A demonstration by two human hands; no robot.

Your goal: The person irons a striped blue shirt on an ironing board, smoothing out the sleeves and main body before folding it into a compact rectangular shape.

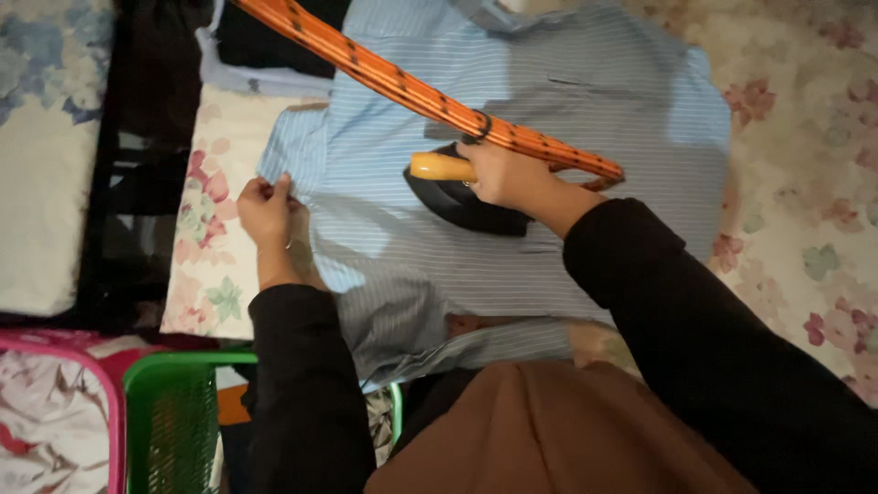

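At the near left stands a green mesh basket (174, 416) beside a pink-rimmed bag (55, 402), neither showing a label I can make out. The left hand (265, 209) pinches the left sleeve edge of the light blue striped shirt (549, 101), fingers closed on the cloth. The shirt lies spread flat on a floral padded cover (215, 265). Right of centre, the right hand (503, 176) is clenched around the yellow handle of a dark iron (462, 197) resting on the shirt, its orange patterned cord (384, 78) running far left.
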